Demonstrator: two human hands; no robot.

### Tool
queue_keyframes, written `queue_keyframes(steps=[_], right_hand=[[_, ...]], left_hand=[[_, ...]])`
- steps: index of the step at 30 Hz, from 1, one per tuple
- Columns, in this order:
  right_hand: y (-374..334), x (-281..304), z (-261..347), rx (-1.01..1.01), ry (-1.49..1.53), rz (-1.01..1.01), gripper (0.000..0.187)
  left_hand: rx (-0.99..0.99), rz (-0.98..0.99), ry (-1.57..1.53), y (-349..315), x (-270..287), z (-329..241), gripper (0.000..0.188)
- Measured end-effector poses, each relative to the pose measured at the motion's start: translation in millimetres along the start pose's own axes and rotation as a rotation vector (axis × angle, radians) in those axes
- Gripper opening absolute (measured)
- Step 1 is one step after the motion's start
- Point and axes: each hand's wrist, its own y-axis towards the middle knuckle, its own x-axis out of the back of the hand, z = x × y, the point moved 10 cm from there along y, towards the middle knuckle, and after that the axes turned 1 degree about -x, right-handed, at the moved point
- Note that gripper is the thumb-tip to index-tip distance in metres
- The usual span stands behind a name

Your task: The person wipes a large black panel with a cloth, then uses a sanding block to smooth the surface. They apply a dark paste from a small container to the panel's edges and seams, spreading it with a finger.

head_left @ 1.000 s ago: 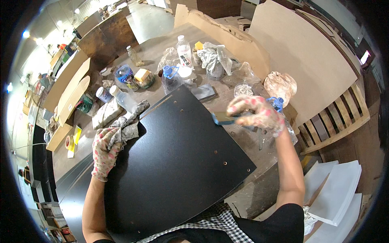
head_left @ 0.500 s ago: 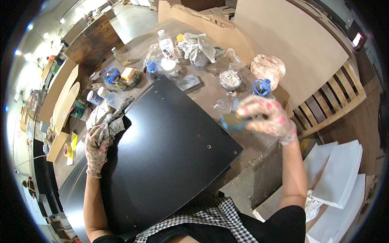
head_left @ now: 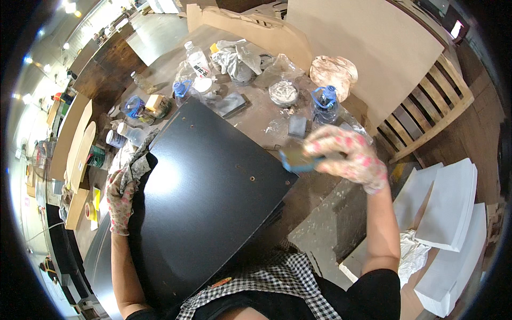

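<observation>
Head view, looking down on a cluttered workshop tabletop (head_left: 266,114). A large black panel (head_left: 208,197) with small drilled holes lies across the tabletop, reaching from the person's body toward the clutter at the far side.

The left hand (head_left: 120,200), in a speckled work glove, rests at the panel's left edge, its fingers closed on a crumpled grey rag (head_left: 133,160) that lies against that edge.

The right hand (head_left: 346,157), gloved the same way, is raised just beyond the panel's right corner, its fingers curled round a small blue and tan sanding block (head_left: 298,159) that juts out to the left of it.

Beyond the panel stand plastic bottles (head_left: 196,57), blue-topped jars (head_left: 322,101), a small round tin (head_left: 282,93) and crumpled plastic. Large cardboard sheets (head_left: 368,48) lean behind. A slatted wooden frame (head_left: 432,114) and stacked white boards (head_left: 448,202) sit to the right.
</observation>
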Motion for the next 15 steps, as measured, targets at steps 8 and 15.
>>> queue_keyframes(steps=[8,15], right_hand=[[-19,11,31,0.088,0.167,-0.034,0.035],[-17,-1,29,0.078,0.022,-0.022,0.035]], left_hand=[[0.003,-0.024,0.059,-3,3,0,0.038],[-0.024,0.007,0.087,-3,2,-1,0.039]])
